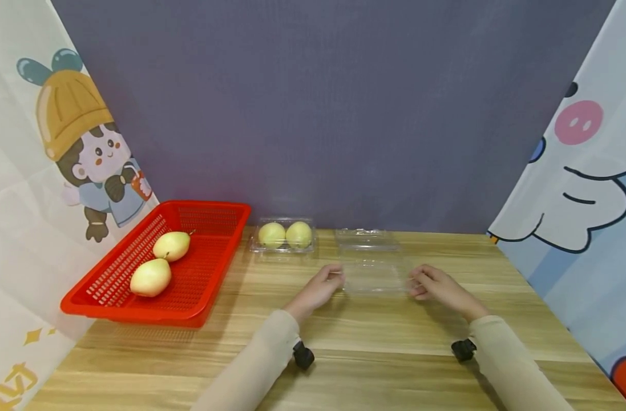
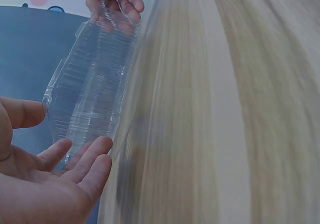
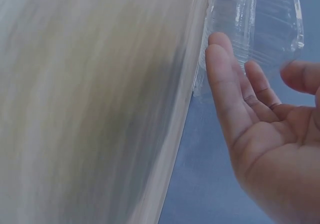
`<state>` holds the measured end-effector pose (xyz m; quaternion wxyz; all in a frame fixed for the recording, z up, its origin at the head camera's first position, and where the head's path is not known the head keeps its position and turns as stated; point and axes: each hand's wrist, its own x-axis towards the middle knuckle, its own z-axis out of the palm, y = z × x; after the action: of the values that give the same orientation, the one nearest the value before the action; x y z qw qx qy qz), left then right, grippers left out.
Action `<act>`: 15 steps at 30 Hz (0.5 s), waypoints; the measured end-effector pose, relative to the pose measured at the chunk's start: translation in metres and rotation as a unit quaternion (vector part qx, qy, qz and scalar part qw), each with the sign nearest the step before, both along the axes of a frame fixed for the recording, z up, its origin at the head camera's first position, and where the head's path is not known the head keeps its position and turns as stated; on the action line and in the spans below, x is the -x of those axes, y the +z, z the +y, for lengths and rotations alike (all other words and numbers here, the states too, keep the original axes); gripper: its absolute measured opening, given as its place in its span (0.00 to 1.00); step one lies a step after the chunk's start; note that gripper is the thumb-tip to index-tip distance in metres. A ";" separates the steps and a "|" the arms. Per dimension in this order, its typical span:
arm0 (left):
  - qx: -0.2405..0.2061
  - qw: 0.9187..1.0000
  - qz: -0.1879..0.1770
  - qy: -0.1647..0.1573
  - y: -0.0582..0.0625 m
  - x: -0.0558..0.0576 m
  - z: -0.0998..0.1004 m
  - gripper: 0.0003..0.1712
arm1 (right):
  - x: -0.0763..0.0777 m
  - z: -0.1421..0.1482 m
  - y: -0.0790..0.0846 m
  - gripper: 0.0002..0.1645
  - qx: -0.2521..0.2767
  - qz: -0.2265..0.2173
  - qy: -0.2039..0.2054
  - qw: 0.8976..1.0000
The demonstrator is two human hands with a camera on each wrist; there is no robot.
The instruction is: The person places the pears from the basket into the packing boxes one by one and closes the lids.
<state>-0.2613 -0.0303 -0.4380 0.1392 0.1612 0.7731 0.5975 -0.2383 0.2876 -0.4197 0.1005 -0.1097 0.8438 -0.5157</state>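
A clear plastic clamshell box point(image 1: 374, 277) with its lid raised at the back is held between the two hands over the wooden table. My left hand point(image 1: 322, 288) grips its left end; in the left wrist view the thumb is at the rim and the fingers point(image 2: 95, 161) lie along the end wall. At the opposite end my right hand point(image 1: 438, 288) holds the box, fingers point(image 3: 225, 79) against its side and thumb near the rim. Inside the box only transparent plastic shows.
Behind and left stands a closed clear box point(image 1: 313, 242) with two yellow-green pears point(image 1: 298, 234) visible. A red plastic basket point(image 1: 210, 291) on the left holds two more pears point(image 1: 150, 278). A dark grey backdrop point(image 1: 333, 114) rises behind the wooden table point(image 1: 374, 371), with printed curtains point(image 1: 20, 200) at both sides.
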 end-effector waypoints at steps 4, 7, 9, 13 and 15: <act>0.006 1.000 -0.003 -0.005 0.000 -0.002 -0.007 0.30 | 0.002 -0.004 -0.001 0.26 0.004 -0.008 0.006 1.000; 0.004 1.000 -0.004 -0.010 0.003 -0.004 -0.012 0.31 | 0.002 -0.006 -0.001 0.27 0.007 -0.009 0.013 1.000; 0.003 1.000 -0.004 -0.010 0.003 -0.005 -0.015 0.31 | 0.002 -0.008 0.000 0.27 0.007 -0.009 0.019 1.000; 0.004 1.000 -0.005 -0.009 0.003 -0.005 -0.018 0.31 | 0.003 -0.010 -0.001 0.27 0.010 -0.008 0.029 0.999; 0.006 1.000 -0.004 -0.009 0.003 -0.005 -0.020 0.31 | 0.003 -0.011 -0.001 0.28 0.013 -0.009 0.033 0.999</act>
<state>-0.2560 -0.0500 -0.4348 0.1490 0.1651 0.7744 0.5923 -0.2418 0.2769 -0.4212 0.1234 -0.1339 0.8319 -0.5242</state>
